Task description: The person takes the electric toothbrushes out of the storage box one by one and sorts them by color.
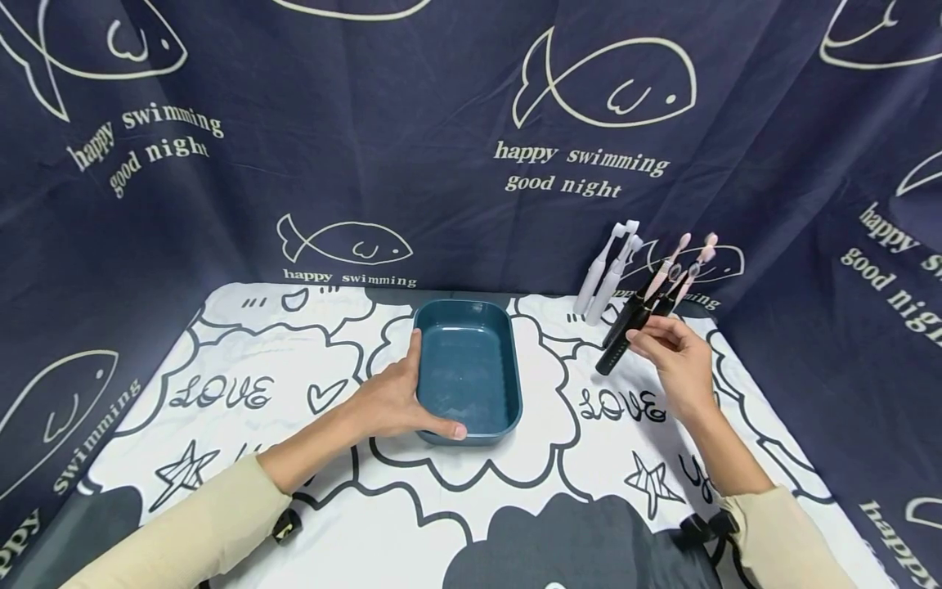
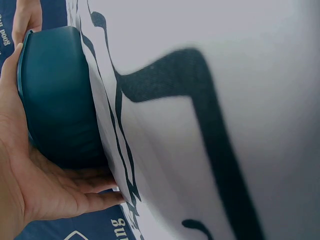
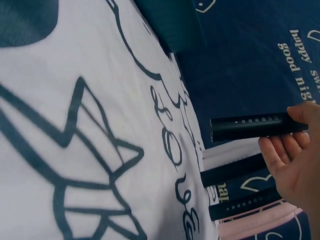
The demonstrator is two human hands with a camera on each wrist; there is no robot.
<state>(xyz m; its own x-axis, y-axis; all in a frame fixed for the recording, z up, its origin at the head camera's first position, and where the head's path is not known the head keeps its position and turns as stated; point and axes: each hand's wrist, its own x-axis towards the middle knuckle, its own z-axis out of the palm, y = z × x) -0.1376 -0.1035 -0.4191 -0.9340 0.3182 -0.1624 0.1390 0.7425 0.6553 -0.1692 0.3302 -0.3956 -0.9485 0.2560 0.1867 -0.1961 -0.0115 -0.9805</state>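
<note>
In the head view, my left hand [image 1: 392, 401] rests against the near left corner of a dark teal rectangular box [image 1: 469, 360]. The thumb lies at its near rim, and the extended fingers touch the left side. At the right, my right hand [image 1: 680, 364] pinches a black electric toothbrush [image 1: 616, 350], held tilted above the cloth with its head up. The right wrist view shows a row of small icons along the black handle [image 3: 245, 127]. Behind it stand other electric toothbrushes: white ones [image 1: 607, 288], black ones [image 3: 245, 202] and a pink one [image 3: 260, 223], partly hidden by the hand.
A white cloth [image 1: 294, 360] with black cartoon lettering and outlines covers the table. Dark blue fabric [image 1: 441, 164] printed with fish hangs behind and at both sides. The upright toothbrushes stand close to the back fabric. Black straps [image 1: 710, 528] sit at the wrists.
</note>
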